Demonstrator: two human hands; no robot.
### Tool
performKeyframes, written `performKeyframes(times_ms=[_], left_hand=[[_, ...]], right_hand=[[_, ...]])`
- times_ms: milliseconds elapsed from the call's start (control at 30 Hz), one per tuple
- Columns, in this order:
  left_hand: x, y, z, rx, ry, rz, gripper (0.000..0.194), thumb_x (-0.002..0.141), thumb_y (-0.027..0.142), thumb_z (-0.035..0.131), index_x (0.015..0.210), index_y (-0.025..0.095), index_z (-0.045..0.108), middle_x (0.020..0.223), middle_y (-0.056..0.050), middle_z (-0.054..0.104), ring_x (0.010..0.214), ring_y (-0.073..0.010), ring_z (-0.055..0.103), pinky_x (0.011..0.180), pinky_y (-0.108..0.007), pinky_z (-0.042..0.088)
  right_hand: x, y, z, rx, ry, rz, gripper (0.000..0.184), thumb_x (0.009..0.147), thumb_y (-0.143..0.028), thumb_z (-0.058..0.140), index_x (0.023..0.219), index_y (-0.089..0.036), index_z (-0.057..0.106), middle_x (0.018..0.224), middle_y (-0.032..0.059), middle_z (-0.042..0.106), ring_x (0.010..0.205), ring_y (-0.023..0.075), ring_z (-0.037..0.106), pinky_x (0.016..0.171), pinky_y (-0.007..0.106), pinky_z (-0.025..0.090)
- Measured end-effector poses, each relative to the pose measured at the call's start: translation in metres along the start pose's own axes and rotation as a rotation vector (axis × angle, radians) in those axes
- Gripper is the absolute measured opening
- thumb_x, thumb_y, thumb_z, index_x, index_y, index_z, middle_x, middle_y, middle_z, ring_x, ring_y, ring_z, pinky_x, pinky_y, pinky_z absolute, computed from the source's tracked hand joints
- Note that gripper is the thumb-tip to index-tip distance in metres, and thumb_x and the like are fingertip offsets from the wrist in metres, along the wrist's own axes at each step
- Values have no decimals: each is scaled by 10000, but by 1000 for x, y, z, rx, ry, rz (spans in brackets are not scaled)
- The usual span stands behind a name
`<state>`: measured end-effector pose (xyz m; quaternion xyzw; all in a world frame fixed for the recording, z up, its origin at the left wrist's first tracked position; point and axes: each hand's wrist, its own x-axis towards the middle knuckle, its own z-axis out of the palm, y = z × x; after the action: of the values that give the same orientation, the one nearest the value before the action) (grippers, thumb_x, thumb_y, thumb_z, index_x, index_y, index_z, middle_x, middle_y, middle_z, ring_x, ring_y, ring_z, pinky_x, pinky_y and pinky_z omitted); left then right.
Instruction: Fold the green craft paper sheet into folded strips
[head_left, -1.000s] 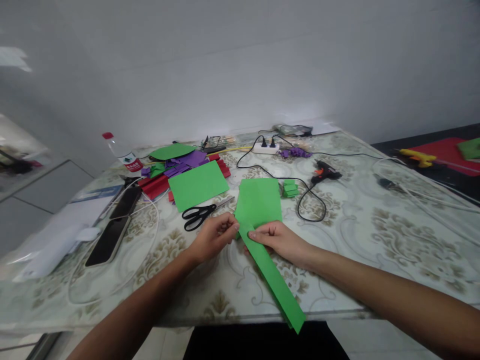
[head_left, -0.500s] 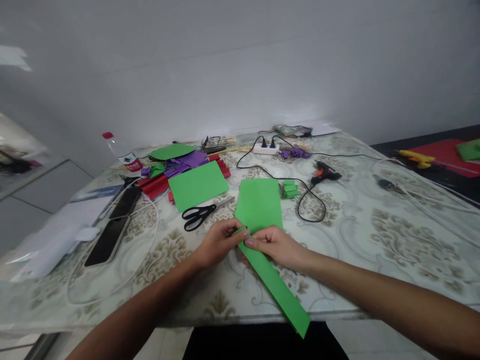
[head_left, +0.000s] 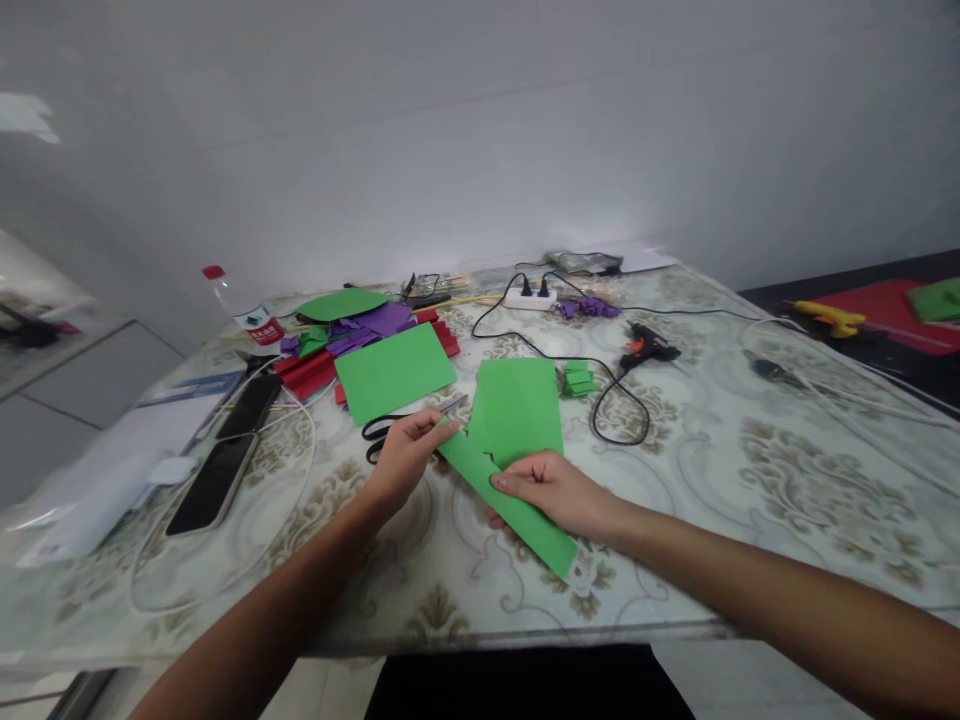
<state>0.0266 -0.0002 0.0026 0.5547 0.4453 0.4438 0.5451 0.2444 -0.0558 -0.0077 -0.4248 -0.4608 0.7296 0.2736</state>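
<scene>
A long strip of green paper (head_left: 474, 466) stretches at a slant between my two hands over the near part of the table. My left hand (head_left: 411, 446) pinches its upper left end, close to the black-handled scissors (head_left: 379, 431), which the hand partly covers. Farther down the strip, my right hand (head_left: 551, 492) grips it with the thumb on top. A short dark slit or mark shows on the strip's upper edge near the right thumb. Just beyond lies a larger green sheet (head_left: 517, 405). Beside that sheet is a small folded green paper stack (head_left: 578, 379).
Another green sheet (head_left: 397, 371) rests by red and purple paper pieces (head_left: 371, 325). A black glue gun (head_left: 646, 345), its cord looping, lies right of a white power strip (head_left: 530, 299). At left are phones (head_left: 214, 483), a white cable and a bottle (head_left: 255, 318).
My left hand has moved left and up, drawing the strip's end with it. The strip's lower end has shifted up from the table's front edge. My right hand stays about where it was.
</scene>
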Motion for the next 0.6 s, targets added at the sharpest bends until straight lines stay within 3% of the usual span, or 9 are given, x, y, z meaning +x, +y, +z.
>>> performKeyframes(times_ms=[200, 400, 500, 600], left_hand=[[-5, -3, 6, -75, -90, -77, 260, 780, 365, 779, 790, 135, 658, 621, 4, 637, 518, -116, 567, 492, -222, 464], [-12, -10, 15, -90, -143, -133, 274, 760, 360, 812, 763, 117, 686, 657, -28, 679, 527, -133, 607, 476, -227, 499], [-10, -10, 12, -52, -117, -112, 288, 747, 363, 821, 704, 111, 687, 610, -28, 662, 494, -125, 586, 463, -228, 497], [-4, -5, 4, -71, -16, -93, 284, 703, 348, 846, 689, 109, 694, 596, -24, 656, 484, -123, 578, 443, -221, 487]], right_hand=[[0, -1, 1, -50, 17, -33, 575, 718, -685, 748, 771, -112, 754, 727, 90, 767, 544, 135, 642, 500, 229, 466], [1, 3, 1, -31, 21, -36, 548, 718, -674, 756, 768, -128, 738, 748, 86, 777, 546, 149, 654, 486, 234, 465], [1, 3, 2, -27, 10, -54, 527, 741, -652, 752, 775, -126, 744, 753, 88, 777, 557, 150, 664, 496, 235, 474], [1, 0, 3, 6, 18, -72, 511, 744, -631, 763, 768, -121, 743, 734, 87, 772, 582, 152, 679, 523, 239, 494]])
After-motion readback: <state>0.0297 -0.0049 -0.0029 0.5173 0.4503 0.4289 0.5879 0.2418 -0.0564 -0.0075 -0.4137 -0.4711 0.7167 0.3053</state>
